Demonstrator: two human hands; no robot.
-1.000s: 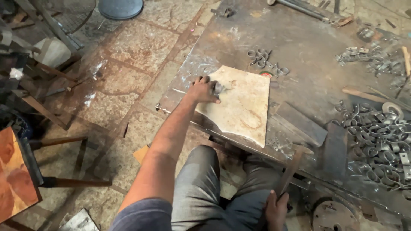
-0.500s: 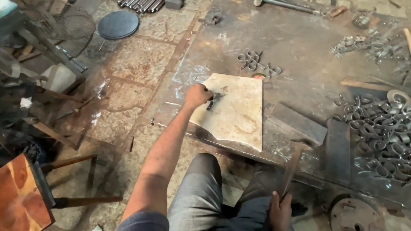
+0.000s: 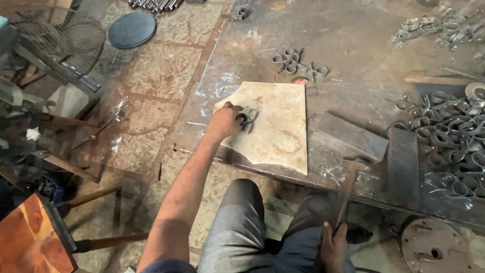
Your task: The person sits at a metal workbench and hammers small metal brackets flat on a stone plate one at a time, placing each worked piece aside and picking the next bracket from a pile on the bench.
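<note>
Left hand (image 3: 225, 121) pinning metal clamp (image 3: 247, 119) on stone slab (image 3: 275, 126), near its left edge. Right hand (image 3: 333, 245) gripping hammer (image 3: 346, 194), not yet swung.

- The person is wearing grey trousers (image 3: 237, 227), the cloth showing a faint fine stripe and creasing over both knees.
- The left hand (image 3: 225, 121) and forearm are showing bare.
- The right hand (image 3: 333, 247) is wearing no glove.

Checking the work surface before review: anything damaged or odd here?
Yes. The pale stone slab under the left hand is broken: its left corner and lower edge are jagged, not square. The left hand holds a small metal clamp piece on it; the right hand grips a hammer handle.
</note>
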